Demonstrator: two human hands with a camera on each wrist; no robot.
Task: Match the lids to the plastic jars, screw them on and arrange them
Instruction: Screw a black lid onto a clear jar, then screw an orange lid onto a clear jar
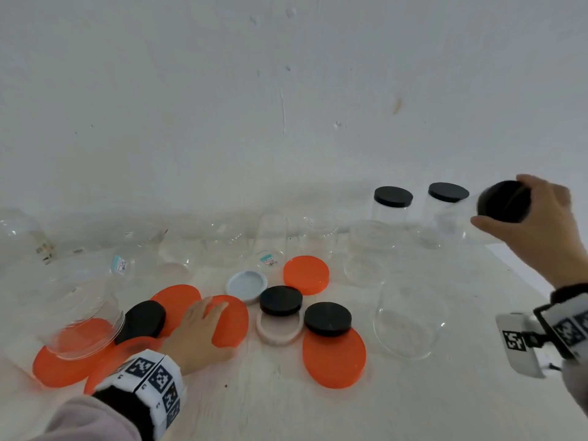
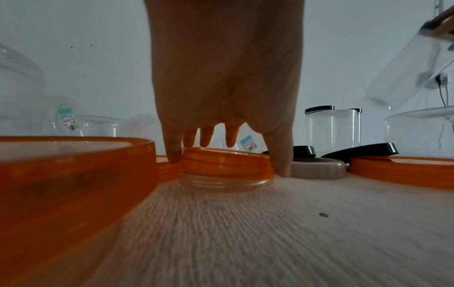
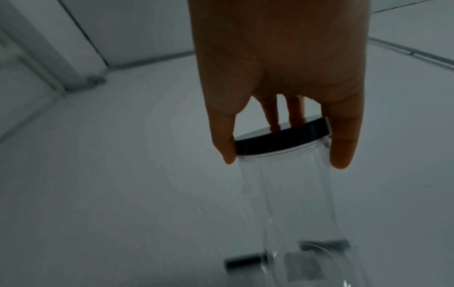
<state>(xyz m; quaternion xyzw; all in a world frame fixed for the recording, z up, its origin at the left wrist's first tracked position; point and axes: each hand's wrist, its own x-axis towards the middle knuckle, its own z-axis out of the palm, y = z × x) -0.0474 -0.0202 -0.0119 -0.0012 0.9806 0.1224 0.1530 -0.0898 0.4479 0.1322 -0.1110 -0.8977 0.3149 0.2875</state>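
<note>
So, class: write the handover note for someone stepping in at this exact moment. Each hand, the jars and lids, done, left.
Right hand grips the black lid of a clear capped jar, carried tilted in the air near the two black-lidded jars at the back right.
Left hand has fingers around an orange lid on the table.
Done: three jars capped.
Left: loose orange, black, blue and beige lids; open jars along the wall.

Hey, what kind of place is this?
Probably a staged recording setup, not a kitchen: a pale wood-grain tabletop against a bare white wall, empty price-stickered clear plastic jars, coded wristbands.
</note>
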